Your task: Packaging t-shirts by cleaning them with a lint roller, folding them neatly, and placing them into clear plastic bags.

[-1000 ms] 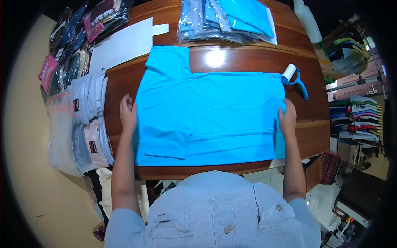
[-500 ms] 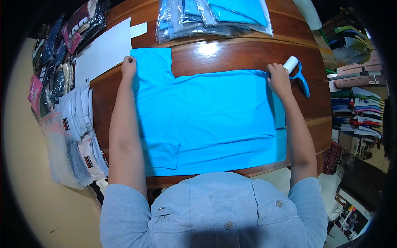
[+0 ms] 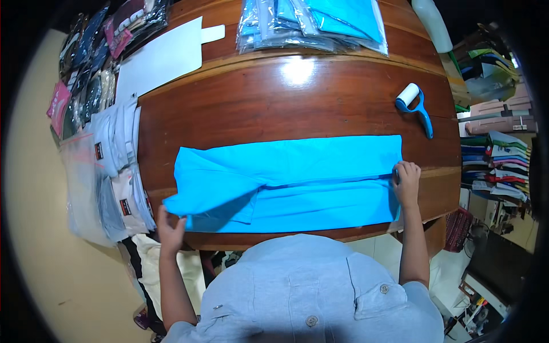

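Note:
A bright blue T-shirt (image 3: 320,157) lies lengthwise along the near side of the wooden table, its far side folded over toward me. At the left end my left hand (image 3: 170,231) holds the edge of a sleeve, which is lifted slightly and casts a shadow on the cloth below. Its fingertips are partly tucked under the fabric. My right hand (image 3: 406,182) grips the hem at the right end, fingers closed on the folded edge.
A blue-handled lint roller (image 3: 423,111) lies at the far right. Bagged blue garments (image 3: 314,28) are piled at the back. A white folding board (image 3: 163,57) rests at the far left, with packed grey shirts (image 3: 117,148) along the left edge of the table (image 3: 240,97).
Both hands have come toward me, bringing the shirt's far side over onto its near side. The shirt is now a narrower strip, and the sleeve has swung to the near left.

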